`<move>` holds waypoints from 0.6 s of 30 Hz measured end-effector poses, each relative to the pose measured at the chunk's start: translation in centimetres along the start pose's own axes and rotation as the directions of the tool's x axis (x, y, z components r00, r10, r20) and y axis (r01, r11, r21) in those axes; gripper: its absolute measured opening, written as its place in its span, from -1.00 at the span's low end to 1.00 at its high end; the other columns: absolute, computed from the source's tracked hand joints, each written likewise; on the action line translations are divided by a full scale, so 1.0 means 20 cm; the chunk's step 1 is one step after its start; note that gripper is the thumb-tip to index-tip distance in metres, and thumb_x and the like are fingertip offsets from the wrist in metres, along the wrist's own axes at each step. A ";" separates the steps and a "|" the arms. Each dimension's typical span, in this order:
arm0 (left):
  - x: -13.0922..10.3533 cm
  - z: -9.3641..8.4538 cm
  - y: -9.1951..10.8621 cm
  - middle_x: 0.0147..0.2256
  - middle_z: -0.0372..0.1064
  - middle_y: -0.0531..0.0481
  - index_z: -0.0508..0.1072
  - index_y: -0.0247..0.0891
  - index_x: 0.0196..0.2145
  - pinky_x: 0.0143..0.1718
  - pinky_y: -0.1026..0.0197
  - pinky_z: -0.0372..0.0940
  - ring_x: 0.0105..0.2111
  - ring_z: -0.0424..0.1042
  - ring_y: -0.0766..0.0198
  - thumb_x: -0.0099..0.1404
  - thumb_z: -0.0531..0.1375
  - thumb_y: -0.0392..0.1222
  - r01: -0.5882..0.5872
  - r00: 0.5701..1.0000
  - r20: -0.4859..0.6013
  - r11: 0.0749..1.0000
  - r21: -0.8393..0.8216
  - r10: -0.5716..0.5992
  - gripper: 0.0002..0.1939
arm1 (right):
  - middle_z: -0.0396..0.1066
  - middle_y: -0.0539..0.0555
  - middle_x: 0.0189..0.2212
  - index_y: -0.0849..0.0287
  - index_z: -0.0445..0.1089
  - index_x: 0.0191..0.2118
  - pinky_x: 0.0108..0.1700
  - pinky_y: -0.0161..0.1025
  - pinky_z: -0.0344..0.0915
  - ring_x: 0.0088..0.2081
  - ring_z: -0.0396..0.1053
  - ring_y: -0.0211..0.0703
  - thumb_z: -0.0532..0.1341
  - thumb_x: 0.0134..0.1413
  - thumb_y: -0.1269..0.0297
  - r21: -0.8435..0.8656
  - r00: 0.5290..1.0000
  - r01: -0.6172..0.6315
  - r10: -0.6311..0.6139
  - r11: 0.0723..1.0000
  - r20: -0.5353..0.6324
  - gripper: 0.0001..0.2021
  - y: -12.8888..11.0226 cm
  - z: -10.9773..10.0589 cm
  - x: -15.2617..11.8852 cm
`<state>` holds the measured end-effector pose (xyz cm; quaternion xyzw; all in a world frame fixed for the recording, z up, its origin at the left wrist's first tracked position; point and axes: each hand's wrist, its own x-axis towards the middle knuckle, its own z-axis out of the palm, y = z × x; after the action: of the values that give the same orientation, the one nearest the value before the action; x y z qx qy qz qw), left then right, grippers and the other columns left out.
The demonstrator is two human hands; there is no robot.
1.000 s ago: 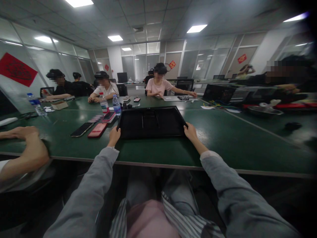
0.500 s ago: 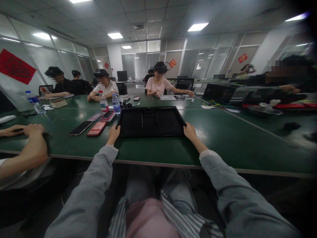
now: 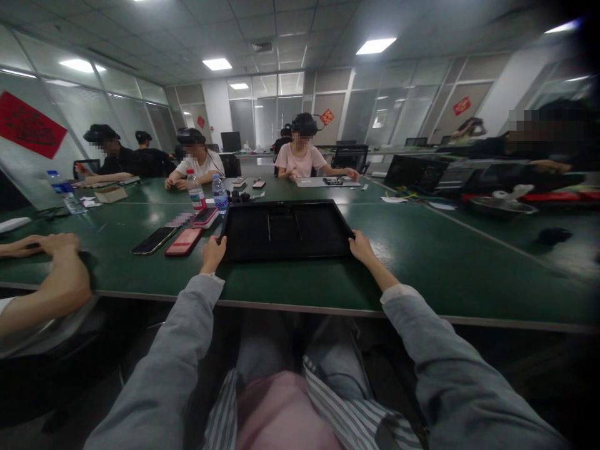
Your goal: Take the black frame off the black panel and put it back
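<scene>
A black rectangular tray-like panel (image 3: 323,234) with a raised rim lies before me, its inner face showing two thin light strips near the centre. My left hand (image 3: 214,253) grips its left edge, thumb on the rim and fingers closed. At the opposite edge my right hand (image 3: 360,245) holds the panel the same way. The undersides of both grips are hidden, and I cannot tell whether the panel rests on the table or is slightly raised.
On the green table (image 3: 445,275), phones including a red one (image 3: 184,242) lie left of the panel, near two bottles (image 3: 219,194). A neighbour's arm (image 3: 65,269) rests at far left. A metal bowl (image 3: 501,209) and a black case (image 3: 415,173) stand to the right.
Both hands keep their hold on the black panel, which looks nearly unmoved. My right hand and forearm sit very slightly further right.
</scene>
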<state>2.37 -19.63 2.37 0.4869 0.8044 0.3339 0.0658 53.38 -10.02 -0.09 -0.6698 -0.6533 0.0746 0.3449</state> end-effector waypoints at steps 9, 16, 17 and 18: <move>0.05 0.06 0.04 0.26 0.28 -0.41 0.43 -0.30 0.16 0.28 -0.29 0.04 0.31 0.17 -0.25 0.46 -0.10 0.24 0.023 0.999 0.028 0.993 0.113 -0.026 -0.34 | 0.48 0.32 0.03 0.25 0.31 0.19 0.21 0.08 0.28 0.12 0.41 0.13 0.07 0.22 0.34 0.089 0.996 -0.079 0.082 0.993 -0.026 -0.57 -0.01 0.02 0.05; 0.09 0.04 0.01 0.09 0.47 -0.39 0.51 -0.29 0.05 0.21 -0.18 0.17 0.16 0.40 -0.17 0.53 -0.19 0.07 0.084 0.996 -0.001 0.994 -0.077 -0.084 -0.41 | 0.49 0.37 -0.04 0.31 0.27 0.20 0.15 0.04 0.32 0.05 0.45 0.16 0.07 0.21 0.32 0.084 0.994 -0.108 0.108 0.991 0.000 -0.54 -0.02 0.03 -0.03; 0.09 0.03 0.00 0.09 0.46 -0.40 0.51 -0.31 0.05 0.19 -0.16 0.20 0.16 0.40 -0.16 0.53 -0.18 0.03 0.096 0.995 -0.025 0.993 -0.074 -0.098 -0.44 | 0.50 0.36 -0.07 0.31 0.25 0.20 0.14 0.04 0.33 0.02 0.47 0.16 0.09 0.20 0.31 0.082 0.994 -0.111 0.111 0.990 0.005 -0.54 -0.03 0.03 -0.05; 0.09 0.04 0.00 0.10 0.46 -0.42 0.51 -0.33 0.05 0.17 -0.14 0.22 0.17 0.40 -0.16 0.53 -0.17 0.00 0.107 0.993 -0.044 0.992 -0.069 -0.110 -0.45 | 0.50 0.35 -0.09 0.31 0.24 0.21 0.13 0.04 0.33 0.00 0.47 0.16 0.11 0.18 0.30 0.082 0.993 -0.115 0.114 0.990 0.016 -0.52 -0.04 0.03 -0.07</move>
<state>1.70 -17.76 2.24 0.4319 0.8196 0.3678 0.0806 52.16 -11.20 -0.66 -0.6909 -0.6122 0.1251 0.3638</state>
